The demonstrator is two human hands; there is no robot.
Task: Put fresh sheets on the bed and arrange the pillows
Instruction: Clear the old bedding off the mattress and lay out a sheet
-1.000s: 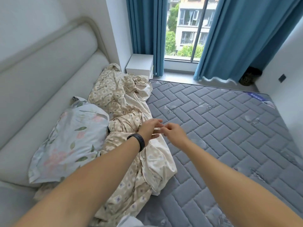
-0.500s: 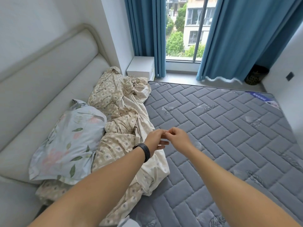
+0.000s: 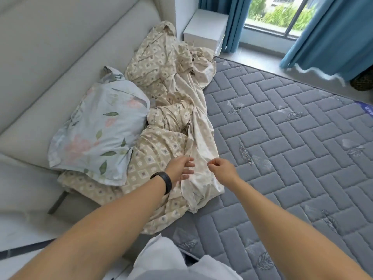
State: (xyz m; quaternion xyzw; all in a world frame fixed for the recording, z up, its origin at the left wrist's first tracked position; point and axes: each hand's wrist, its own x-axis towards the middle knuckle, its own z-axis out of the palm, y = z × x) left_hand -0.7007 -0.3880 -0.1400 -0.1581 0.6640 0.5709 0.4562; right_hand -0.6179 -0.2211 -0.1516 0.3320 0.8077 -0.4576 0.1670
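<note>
A crumpled beige patterned sheet [image 3: 161,146] lies bunched along the head end of the bare grey quilted mattress [image 3: 282,142]. A pale blue floral pillow [image 3: 96,134] leans on the sheet's left side against the padded headboard [image 3: 50,49]. My left hand [image 3: 180,168], with a black band on its wrist, hovers over the sheet's cream underside with its fingers loosely spread. My right hand [image 3: 221,168] is a short gap to its right, fingers curled and thumb against forefinger. I see no fabric in it.
A white nightstand [image 3: 205,27] stands at the far corner beside blue curtains [image 3: 333,27] and a window. A dark basket [image 3: 363,81] sits on the floor at far right. My white clothing [image 3: 161,259] fills the bottom edge.
My hands, whose fingertips met over the sheet, have come apart and lowered toward it. The view has tilted down and moved closer to the bed.
</note>
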